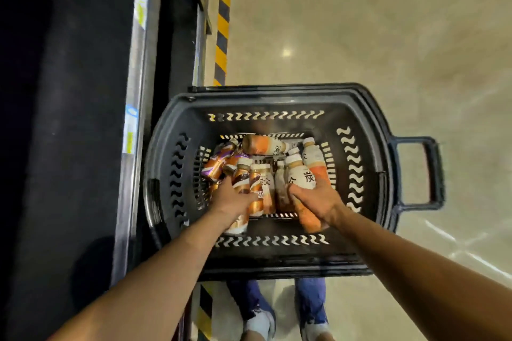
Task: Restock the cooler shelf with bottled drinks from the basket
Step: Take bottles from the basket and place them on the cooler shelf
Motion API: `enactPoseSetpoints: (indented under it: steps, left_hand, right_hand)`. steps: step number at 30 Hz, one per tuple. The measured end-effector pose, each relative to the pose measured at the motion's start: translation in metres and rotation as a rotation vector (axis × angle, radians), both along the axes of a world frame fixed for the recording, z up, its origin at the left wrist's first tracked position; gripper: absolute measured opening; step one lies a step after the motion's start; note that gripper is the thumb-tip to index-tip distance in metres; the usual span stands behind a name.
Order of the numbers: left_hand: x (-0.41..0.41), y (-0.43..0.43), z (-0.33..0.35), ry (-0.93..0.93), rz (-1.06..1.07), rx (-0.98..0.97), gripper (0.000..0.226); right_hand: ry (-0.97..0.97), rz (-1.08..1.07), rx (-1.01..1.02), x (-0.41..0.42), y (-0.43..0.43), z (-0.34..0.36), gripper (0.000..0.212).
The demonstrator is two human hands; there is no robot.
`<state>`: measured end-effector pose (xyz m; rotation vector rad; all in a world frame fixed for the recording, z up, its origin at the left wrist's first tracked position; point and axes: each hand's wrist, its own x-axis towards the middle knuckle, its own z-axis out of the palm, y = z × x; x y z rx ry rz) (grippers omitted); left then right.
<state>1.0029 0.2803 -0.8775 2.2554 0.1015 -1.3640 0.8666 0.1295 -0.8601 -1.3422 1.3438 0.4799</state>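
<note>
A black plastic basket [357, 152] stands on the floor below me with several bottled drinks lying in it. Brown-and-orange coffee bottles [214, 166] are heaped at its left, white-and-orange bottles [313, 159] at its right. My left hand [230, 201] reaches down inside the basket and grips a brown coffee bottle [243, 174] from above. My right hand [318, 201] is wrapped around a white-and-orange bottle [302, 178], whose orange base sticks out below my palm. The cooler [69, 119] is a dark mass at the left; its shelf interior is too dark to see.
The cooler's metal edge with price tags [133, 124] runs down the left. A yellow-black hazard stripe [223, 14] marks the floor beside it. The basket's pull handle [415, 171] juts right over beige floor. My feet [285, 324] stand just behind the basket.
</note>
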Motion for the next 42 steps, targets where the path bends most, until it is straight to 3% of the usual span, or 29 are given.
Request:
enactPoseSetpoints:
  steps: [1,4,7,9,14,17,20,26,31,35,42]
  left_hand:
    - [0.0,-0.009,0.032,0.01,0.018,-0.037,0.062]
    - [0.0,-0.034,0.139,0.024,0.063,-0.156,0.049]
    - [-0.003,-0.048,0.252,-0.017,0.111,-0.253,0.034]
    - [-0.007,-0.052,0.322,-0.042,0.156,-0.32,0.026]
    - [-0.027,-0.043,0.479,-0.06,0.214,-0.503,0.022]
    - [-0.041,-0.03,0.558,-0.099,0.23,-0.606,0.025]
    - [-0.059,-0.017,0.621,-0.239,0.234,-0.655,0.02]
    - [-0.103,0.018,0.708,-0.311,0.331,-0.722,0.018]
    - [-0.141,0.05,0.75,-0.397,0.443,-0.746,0.02]
    - [-0.167,0.085,0.779,-0.515,0.549,-0.764,0.032]
    - [-0.218,0.167,0.826,-0.73,0.828,-0.723,0.022]
  right_hand:
    - [-0.032,-0.001,0.003,-0.002,-0.006,0.029,0.046]
    - [-0.066,0.025,-0.078,0.0,-0.018,0.125,0.058]
    - [-0.178,-0.01,-0.182,0.001,-0.029,0.229,0.039]
    - [-0.241,-0.053,-0.211,0.002,-0.034,0.3,0.042]
    - [-0.397,-0.22,-0.252,-0.02,-0.028,0.458,0.028]
    - [-0.488,-0.236,-0.259,-0.035,-0.018,0.536,0.031]
    - [-0.567,-0.213,-0.268,-0.05,-0.007,0.595,0.033]
    - [-0.737,-0.191,-0.205,-0.075,0.022,0.675,0.026]
    - [-0.867,-0.099,-0.101,-0.084,0.038,0.722,0.037]
    - [-0.941,0.05,-0.051,-0.075,0.057,0.752,0.035]
    - [-1.102,0.443,0.105,-0.064,0.131,0.803,0.046]
